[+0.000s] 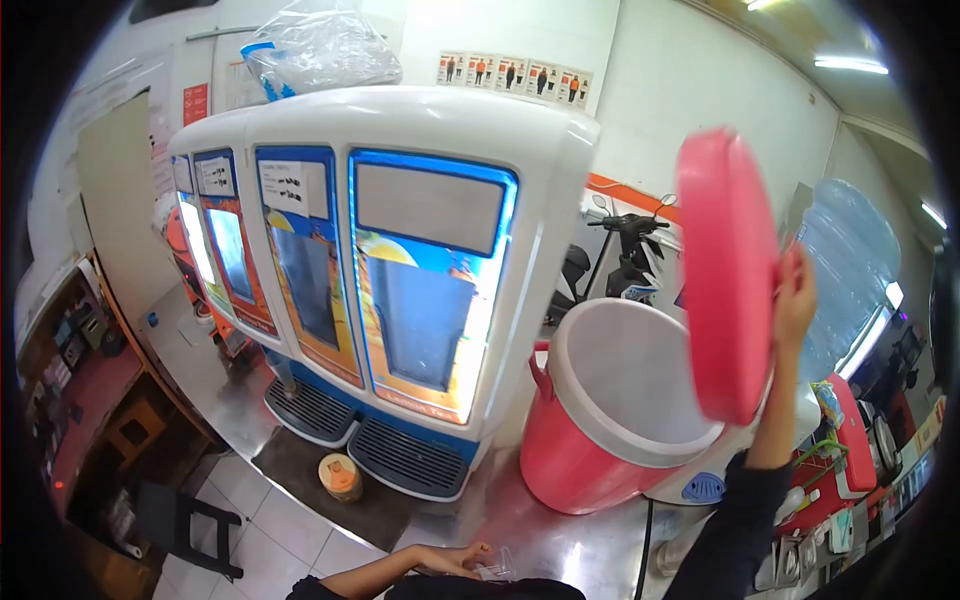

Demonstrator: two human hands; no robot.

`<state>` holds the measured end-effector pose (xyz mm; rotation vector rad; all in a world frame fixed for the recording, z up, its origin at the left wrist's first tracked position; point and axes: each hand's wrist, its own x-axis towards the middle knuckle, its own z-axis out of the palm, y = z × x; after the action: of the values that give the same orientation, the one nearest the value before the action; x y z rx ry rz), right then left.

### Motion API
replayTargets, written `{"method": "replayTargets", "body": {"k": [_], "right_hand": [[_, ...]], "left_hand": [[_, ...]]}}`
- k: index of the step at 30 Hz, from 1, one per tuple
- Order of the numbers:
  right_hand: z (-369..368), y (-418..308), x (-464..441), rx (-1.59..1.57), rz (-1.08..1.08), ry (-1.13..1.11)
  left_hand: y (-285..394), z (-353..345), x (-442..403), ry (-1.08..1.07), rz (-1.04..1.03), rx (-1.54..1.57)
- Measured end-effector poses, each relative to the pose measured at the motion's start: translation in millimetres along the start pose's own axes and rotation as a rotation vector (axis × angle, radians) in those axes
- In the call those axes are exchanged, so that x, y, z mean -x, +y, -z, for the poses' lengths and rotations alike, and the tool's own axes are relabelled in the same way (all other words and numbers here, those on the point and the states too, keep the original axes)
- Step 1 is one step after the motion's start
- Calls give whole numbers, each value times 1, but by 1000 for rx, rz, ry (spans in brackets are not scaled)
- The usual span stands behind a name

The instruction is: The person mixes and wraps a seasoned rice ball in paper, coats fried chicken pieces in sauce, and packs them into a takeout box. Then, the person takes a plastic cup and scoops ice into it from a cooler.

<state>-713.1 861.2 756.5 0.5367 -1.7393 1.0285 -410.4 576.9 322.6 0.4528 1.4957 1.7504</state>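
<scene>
Raised at the right, my right hand (pixel 795 295) grips a red round lid (pixel 728 280) by its back, holding it tilted on edge. Below and left of the lid stands a red drinks cooler (pixel 585 465) with a white rim, uncovered and showing its pale inside. Low by the counter's front edge, close to my body, my left hand (pixel 458 560) has its fingers closed on what looks like a clear plastic cup (pixel 500 567); its outline is faint. A small jar with an orange lid (pixel 340 475) sits on the dark mat, left of the cooler.
A large white drink dispenser (pixel 420 120) with lit panels and black drip trays (pixel 410 460) fills the left of the counter. A blue water bottle (pixel 850 270) stands behind my right hand. A motorbike (pixel 635 245) is beyond the counter. A black stool (pixel 190 525) is at lower left.
</scene>
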Motion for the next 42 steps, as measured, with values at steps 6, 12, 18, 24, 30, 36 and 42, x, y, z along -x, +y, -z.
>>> {"method": "replayTargets", "body": {"k": [6, 12, 18, 24, 30, 36, 42], "right_hand": [[-99, -147, -187, -65, 571, 89], [-206, -315, -178, 134, 404, -652], [-208, -245, -127, -153, 328, -738], [-87, -65, 110, 487, 258, -889], [5, -40, 188, 332, -121, -1371], [37, -44, 170, 54, -128, -1713], [-57, 61, 196, 290, 174, -2040]], "left_hand": [[-19, 22, -17, -74, -123, -188], [-4, 5, 3, 28, -172, -29], [-24, -22, 19, 383, -224, 284], [-3, -19, 5, 365, -254, 414], [4, -5, -34, 472, -220, 374], [21, 8, -58, 450, -179, 398], [9, 0, -43, 547, -9, 194]]}}
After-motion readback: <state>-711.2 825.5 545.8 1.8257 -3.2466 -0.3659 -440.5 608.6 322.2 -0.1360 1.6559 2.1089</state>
